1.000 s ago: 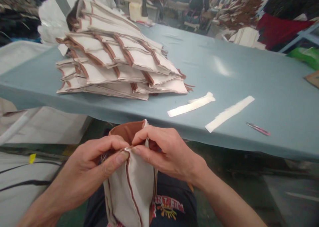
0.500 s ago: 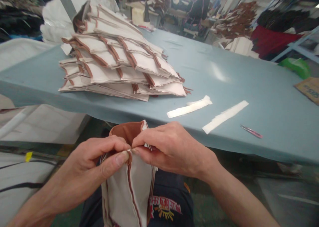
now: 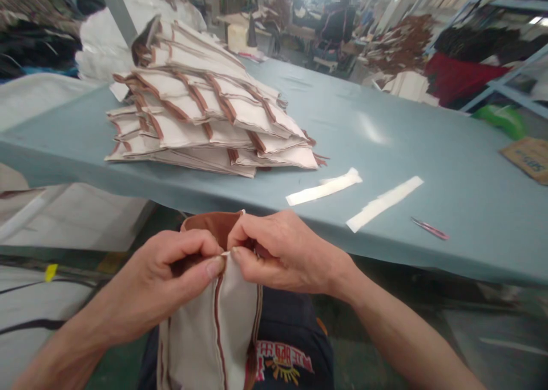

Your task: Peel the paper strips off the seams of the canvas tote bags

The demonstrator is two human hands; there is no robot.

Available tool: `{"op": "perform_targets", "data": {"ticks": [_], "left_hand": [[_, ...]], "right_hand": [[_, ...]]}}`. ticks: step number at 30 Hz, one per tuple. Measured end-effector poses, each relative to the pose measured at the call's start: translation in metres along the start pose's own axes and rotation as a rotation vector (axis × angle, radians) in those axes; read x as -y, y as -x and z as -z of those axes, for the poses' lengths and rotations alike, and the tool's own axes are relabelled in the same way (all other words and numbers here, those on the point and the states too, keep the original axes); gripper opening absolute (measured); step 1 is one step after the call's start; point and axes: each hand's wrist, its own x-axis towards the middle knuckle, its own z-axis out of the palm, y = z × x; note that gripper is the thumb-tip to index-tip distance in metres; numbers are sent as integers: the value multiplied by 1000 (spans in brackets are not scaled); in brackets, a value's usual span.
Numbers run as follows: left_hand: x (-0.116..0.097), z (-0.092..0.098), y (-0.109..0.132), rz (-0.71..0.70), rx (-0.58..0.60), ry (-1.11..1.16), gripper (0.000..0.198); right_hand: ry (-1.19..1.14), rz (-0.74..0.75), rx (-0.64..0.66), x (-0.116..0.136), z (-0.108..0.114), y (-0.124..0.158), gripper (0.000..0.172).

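A cream fabric bag piece [image 3: 201,333] with brown seam edging and a brown inner side stands upright over my lap. Its top edge is pinched between the thumb and fingers of my left hand [image 3: 171,276], right at the brown seam. Close beside it, my right hand [image 3: 282,253] grips the same edge with thumb and forefinger. The two sets of fingertips almost meet. Whatever small detail lies between them is too fine to make out. Part of the brown inner side is hidden behind my hands.
On the blue-covered table [image 3: 317,116] lies a tall stack of similar cream pieces [image 3: 205,104]. Two white strips, a near one [image 3: 324,188] and a farther-right one [image 3: 383,204], lie near its front edge, beside small pink-handled snips [image 3: 430,228]. A person sits far back.
My right fingers have shifted slightly and curled closer along the edge. The bag piece has swung a little to the left at its lower part. The view has shifted slightly.
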Motion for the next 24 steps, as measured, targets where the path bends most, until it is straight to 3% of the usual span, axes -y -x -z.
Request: {"op": "perform_targets", "data": {"ticks": [10, 19, 24], "left_hand": [[-10, 0, -13, 0, -29, -83, 24], [-29, -6, -6, 25, -171, -111, 30], [-34, 8, -7, 82, -60, -23, 31]], "right_hand": [[-3, -39, -10, -9, -6, -3, 13], [-297, -136, 28, -4, -4, -2, 7], [-367, -100, 83, 3, 4, -8, 20]]}}
